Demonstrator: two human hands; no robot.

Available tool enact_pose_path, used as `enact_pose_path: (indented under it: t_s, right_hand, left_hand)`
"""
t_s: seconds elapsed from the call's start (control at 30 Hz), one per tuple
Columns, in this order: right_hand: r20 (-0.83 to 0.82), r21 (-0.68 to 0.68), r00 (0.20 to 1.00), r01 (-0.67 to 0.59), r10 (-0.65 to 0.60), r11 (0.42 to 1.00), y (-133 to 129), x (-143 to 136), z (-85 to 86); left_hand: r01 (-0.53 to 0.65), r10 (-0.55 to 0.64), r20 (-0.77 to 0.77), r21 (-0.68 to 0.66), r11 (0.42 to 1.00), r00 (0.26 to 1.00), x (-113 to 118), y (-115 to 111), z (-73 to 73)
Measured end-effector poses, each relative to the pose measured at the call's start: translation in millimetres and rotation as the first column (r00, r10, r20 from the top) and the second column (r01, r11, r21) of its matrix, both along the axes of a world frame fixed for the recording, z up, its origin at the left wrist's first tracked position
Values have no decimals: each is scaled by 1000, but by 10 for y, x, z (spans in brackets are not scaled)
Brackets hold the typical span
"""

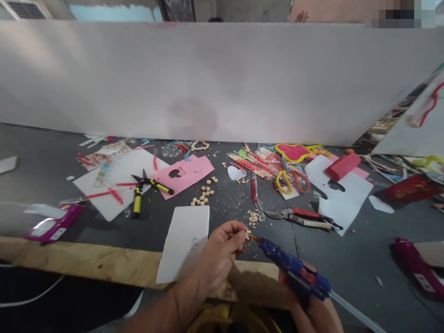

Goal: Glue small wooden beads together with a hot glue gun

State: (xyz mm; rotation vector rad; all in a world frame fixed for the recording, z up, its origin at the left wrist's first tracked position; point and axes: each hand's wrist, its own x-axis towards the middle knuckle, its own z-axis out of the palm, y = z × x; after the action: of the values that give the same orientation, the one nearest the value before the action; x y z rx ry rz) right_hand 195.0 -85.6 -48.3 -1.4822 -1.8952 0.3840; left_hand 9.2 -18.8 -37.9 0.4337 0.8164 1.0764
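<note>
Near the table's front edge, my left hand (227,245) pinches a small pale wooden piece (248,235) between thumb and fingertips. My right hand (308,296) is wrapped round the handle of a blue glue gun (294,266), with a clear glue stick (355,312) sticking out of its back. The gun's nozzle (255,238) points left and is at or very close to the wooden piece; I cannot tell if they touch. Just beyond lies a heap of short wooden bits (254,217). Small wooden clusters (203,196) lie farther left.
A white sheet (183,240) lies beside my left forearm. Black-yellow pliers (140,196), pink paper (187,173), pruning shears (301,216), scissors (291,180) and cut white paper (338,196) are spread around. Purple boxes stand left (55,224) and right (418,270). A white panel (208,78) rises behind.
</note>
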Motion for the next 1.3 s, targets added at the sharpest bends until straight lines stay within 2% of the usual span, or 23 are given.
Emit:
enact_pose_path:
  t_s: [0.13, 0.43, 0.53, 0.6, 0.73, 0.83, 0.93, 1.0, 1.1, 1.17, 1.23, 1.3]
  right_hand:
    - [8, 44, 1000, 6, -6, 999, 8, -8, -22]
    - [-51, -41, 998, 25, -27, 999, -8, -13, 87]
    - [-51, -61, 998, 34, -37, 998, -22, 0, 47]
    - [-40, -82, 995, 88, -91, 993, -45, 45, -22]
    - [-59, -157, 943, 316, -328, 936, -36, 236, -106]
    - [-73, -266, 908, 381, -413, 885, 74, 421, -29]
    - [-43, -397, 913, 358, -406, 846, 213, 584, 69]
    - [16, -446, 917, 363, -398, 818, 287, 673, 90]
    - [263, -418, 877, 480, -402, 771, 366, 774, 77]
    - [459, -393, 808, 558, -369, 731, 403, 814, 75]
    - [590, -369, 737, 610, -330, 702, 426, 831, 87]
    - [648, -259, 673, 636, -357, 727, 430, 820, 106]
  left_hand:
    - [2, -2, -15, 10, 1000, 1000, -6, 2, 0]
    - [8, -8, -11, 3, 1000, 1000, -7, 2, 5]
    - [10, -10, -23, 0, 1000, 1000, -14, 1, 0]
    - [21, -21, -14, 1, 1000, 1000, -22, -1, -6]
    - [26, -26, 30, 14, 1000, 999, -41, 2, -29]
    - [23, -23, 35, 19, 1000, 999, -51, 7, -39]
    - [20, -21, 31, 18, 1000, 999, -56, 9, -40]
    - [25, -25, 34, 16, 1000, 999, -54, 6, -43]
    - [38, -38, 43, 15, 999, 998, -38, -3, -58]
    - [50, -51, 54, 20, 999, 997, -22, -10, -68]
    - [60, -62, 68, 23, 998, 996, -7, -18, -71]
    - [68, -69, 80, 18, 998, 994, 6, -24, -68]
